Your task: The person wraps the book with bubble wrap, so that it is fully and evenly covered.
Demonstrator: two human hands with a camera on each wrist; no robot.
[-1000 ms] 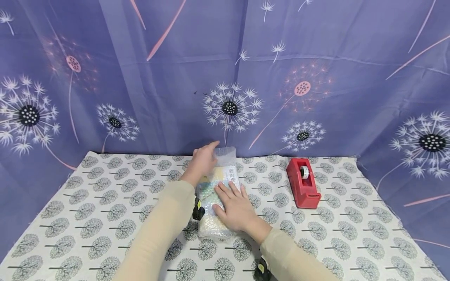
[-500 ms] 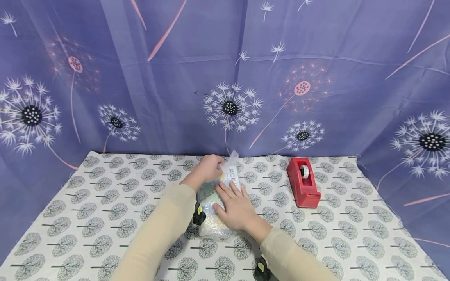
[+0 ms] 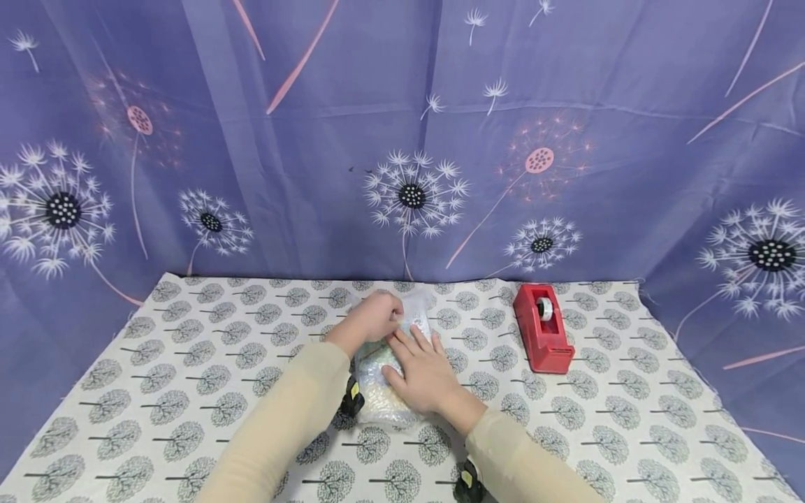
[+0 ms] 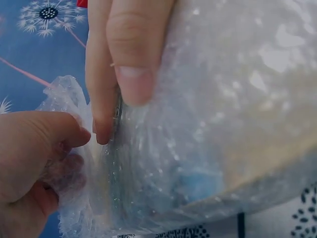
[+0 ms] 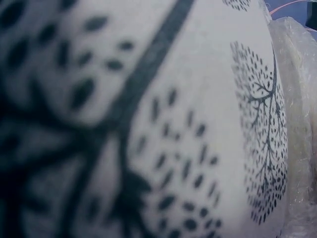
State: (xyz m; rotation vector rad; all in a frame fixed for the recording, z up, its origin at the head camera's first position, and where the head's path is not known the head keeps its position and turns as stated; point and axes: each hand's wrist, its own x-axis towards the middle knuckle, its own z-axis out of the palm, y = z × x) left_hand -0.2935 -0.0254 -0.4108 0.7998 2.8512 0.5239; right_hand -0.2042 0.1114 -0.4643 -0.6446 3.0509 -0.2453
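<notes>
Clear bubble-wrap package (image 3: pixel 380 397), lying flat at lower centre of the head view, lengthwise away from the person. Left hand (image 3: pixel 375 316) pinches loose film (image 4: pixel 68 101) at the package's far end, thumb against bent fingers. Right hand (image 3: pixel 424 374) lies over the package's right side, fingers straight and spread, gripping nothing.

Handling, my read: light overall, soft and springy outside, stiffer flat inner item (image 4: pixel 198 183) underneath. Glare and blur in the left wrist view, so can't say for sure what that is; the layered edge looks like paper or board. Not very fragile, I'd guess, but corners could crush. Film looks slick and should slide over itself, so a flat palm is the right hold-down. Pinch film close to the item's edge, not out at the tip, or it'll crumple or stretch. To lift: both long sides, across the stiff part.

Red tape dispenser (image 3: pixel 548 346) stands right of centre, well apart from both hands, on tree-print cloth (image 3: pixel 207 391).
</notes>
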